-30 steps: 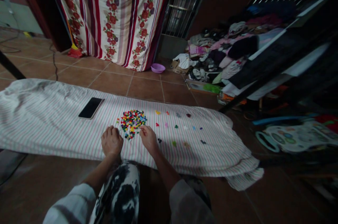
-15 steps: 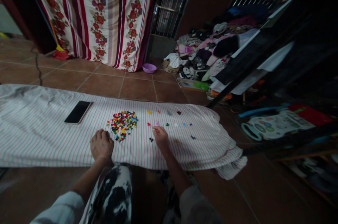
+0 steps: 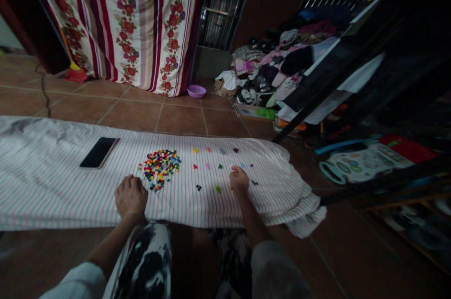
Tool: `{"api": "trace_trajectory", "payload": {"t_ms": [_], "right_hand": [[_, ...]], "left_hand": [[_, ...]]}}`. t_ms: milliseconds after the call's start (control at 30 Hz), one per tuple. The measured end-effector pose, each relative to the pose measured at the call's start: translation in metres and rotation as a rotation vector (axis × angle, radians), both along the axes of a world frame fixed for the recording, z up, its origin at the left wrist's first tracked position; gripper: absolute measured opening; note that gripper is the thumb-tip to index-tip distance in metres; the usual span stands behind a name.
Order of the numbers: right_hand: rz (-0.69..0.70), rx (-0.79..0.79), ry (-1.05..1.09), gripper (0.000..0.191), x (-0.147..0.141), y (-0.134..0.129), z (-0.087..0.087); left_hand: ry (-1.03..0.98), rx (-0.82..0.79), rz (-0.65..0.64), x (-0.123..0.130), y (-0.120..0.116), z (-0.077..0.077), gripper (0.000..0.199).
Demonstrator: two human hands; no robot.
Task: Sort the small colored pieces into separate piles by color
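On the striped cloth [image 3: 88, 200] lies a heap of small multicoloured pieces [image 3: 160, 167]. My left hand [image 3: 131, 197] rests palm down just left of the heap's lower edge, fingers loosely spread. Right of the heap, small groups sorted by colour are laid out: yellow [image 3: 195, 150], red [image 3: 195, 166], pink [image 3: 207, 165], dark green [image 3: 220, 166], black [image 3: 198, 187] and lime green [image 3: 218, 189], among others. My right hand [image 3: 239, 179] is closed, its fingertips pinched at the white pieces [image 3: 232, 167]; what they grip is too small to make out.
A phone [image 3: 98, 153] lies on the cloth at the left. Beyond the cloth, a purple basin [image 3: 196, 91] and a heap of clothes [image 3: 268, 66] are on the tiled floor. A dark slanted bar [image 3: 296, 122] stands at the right.
My right hand has moved right, from beside the pink pieces to the white ones. The lime green pieces it hid now show. My left hand stays beside the heap; the view has shifted slightly.
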State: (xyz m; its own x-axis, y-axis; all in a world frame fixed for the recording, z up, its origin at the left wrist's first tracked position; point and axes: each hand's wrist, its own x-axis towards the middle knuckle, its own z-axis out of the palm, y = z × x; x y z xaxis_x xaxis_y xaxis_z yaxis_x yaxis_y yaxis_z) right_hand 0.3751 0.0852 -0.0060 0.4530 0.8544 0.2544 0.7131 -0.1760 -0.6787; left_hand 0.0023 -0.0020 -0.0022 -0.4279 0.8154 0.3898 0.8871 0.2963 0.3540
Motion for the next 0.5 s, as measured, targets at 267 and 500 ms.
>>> {"api": "trace_trajectory", "payload": {"t_ms": [267,500], "right_hand": [[-0.022,-0.054,-0.078,0.03,0.023,0.012,0.0],[-0.005,-0.1,-0.106,0.03,0.024,0.021,0.0]], "left_hand": [[0.031,-0.016,-0.001,0.0,0.0,0.001,0.024],[0.045,-0.015,0.008,0.0,0.001,0.0,0.024]]}}
